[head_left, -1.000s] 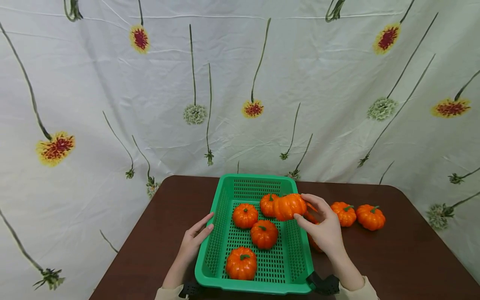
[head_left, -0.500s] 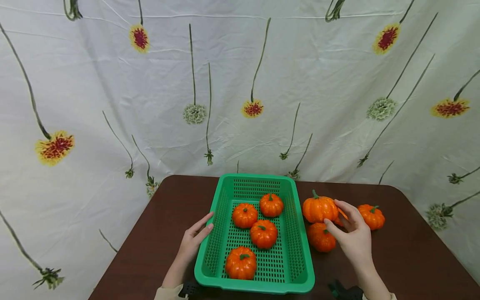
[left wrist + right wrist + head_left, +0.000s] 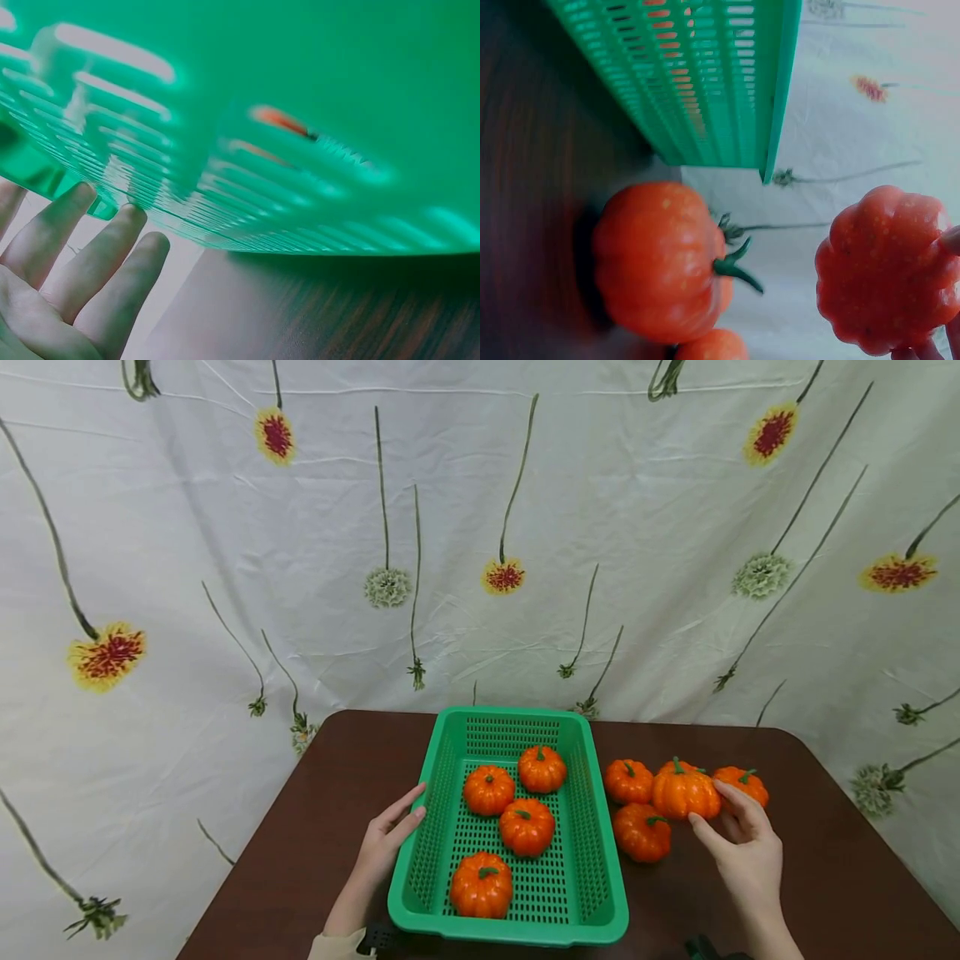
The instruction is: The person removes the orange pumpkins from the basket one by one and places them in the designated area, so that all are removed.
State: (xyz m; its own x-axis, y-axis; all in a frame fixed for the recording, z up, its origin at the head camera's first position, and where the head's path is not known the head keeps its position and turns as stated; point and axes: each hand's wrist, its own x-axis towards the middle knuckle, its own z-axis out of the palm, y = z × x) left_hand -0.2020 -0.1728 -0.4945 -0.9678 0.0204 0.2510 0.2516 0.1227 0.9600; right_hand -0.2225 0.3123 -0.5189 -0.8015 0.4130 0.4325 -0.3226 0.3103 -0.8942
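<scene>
My right hand [image 3: 750, 852] pinches a small orange pumpkin [image 3: 685, 792] with a green stem between thumb and fingers, right of the green basket [image 3: 510, 932]. In the right wrist view the held pumpkin [image 3: 889, 270] shows its ribbed underside, apart from the pumpkin [image 3: 660, 262] on the table. The held one overlaps another pumpkin's stem in the head view. My left hand [image 3: 382, 845] has its fingers extended at the basket's left rim; in the left wrist view the fingertips [image 3: 131, 214] lie close against the perforated wall. Inside the basket sit several pumpkins, one [image 3: 482, 887] near the front.
On the dark brown table [image 3: 810, 877], pumpkins stand beside the basket's right side, one [image 3: 641, 833] in front and one [image 3: 628, 781] behind. Another pumpkin [image 3: 742, 782] is farther right. A white cloth [image 3: 465, 527] printed with flowers hangs behind the table.
My right hand has carried the held pumpkin from over the basket rightward to above the pumpkins on the table. My left hand has stayed at the basket's rim.
</scene>
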